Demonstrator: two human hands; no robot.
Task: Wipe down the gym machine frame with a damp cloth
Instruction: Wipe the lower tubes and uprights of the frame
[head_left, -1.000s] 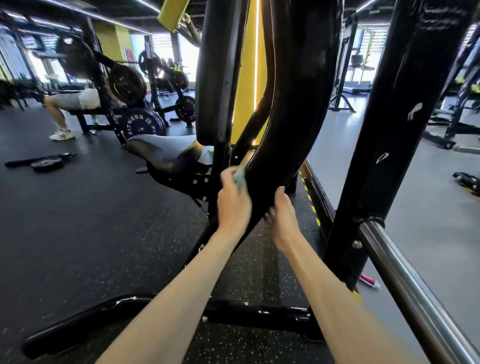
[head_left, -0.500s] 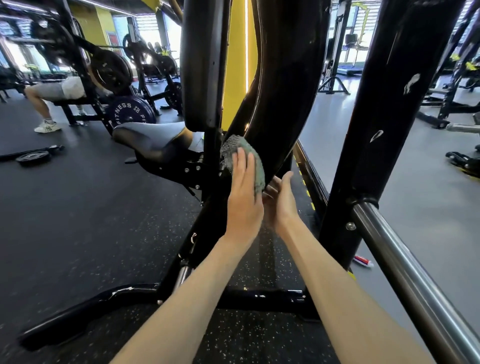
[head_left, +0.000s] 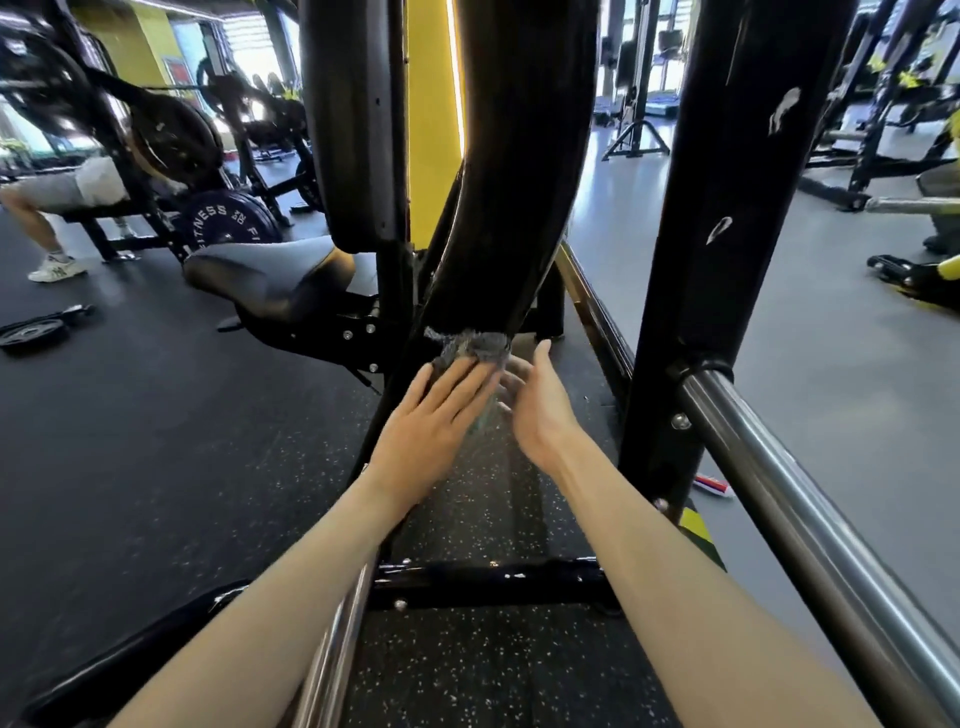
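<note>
A thick curved black frame tube (head_left: 511, 182) of the gym machine runs down the middle of the view. A grey-green damp cloth (head_left: 470, 347) lies against the tube's lower part. My left hand (head_left: 434, 418) presses flat on the cloth with straight fingers. Just right of it, my right hand (head_left: 537, 402) is beside the tube with its fingers extended toward the cloth's right edge; whether they touch it is unclear. Part of the cloth is hidden under my left fingers.
A black upright post (head_left: 727, 234) with chipped paint and a steel bar (head_left: 810, 509) stand on the right. The machine's grey seat (head_left: 260, 265) is to the left, a black base crossbar (head_left: 493, 577) below. A person sits on a bench (head_left: 62, 192) far left; a plate (head_left: 34, 332) lies on the floor.
My left hand went from gripping the cloth to pressing it flat, and both hands slid lower down the curved tube. The camera moved closer and tilted down.
</note>
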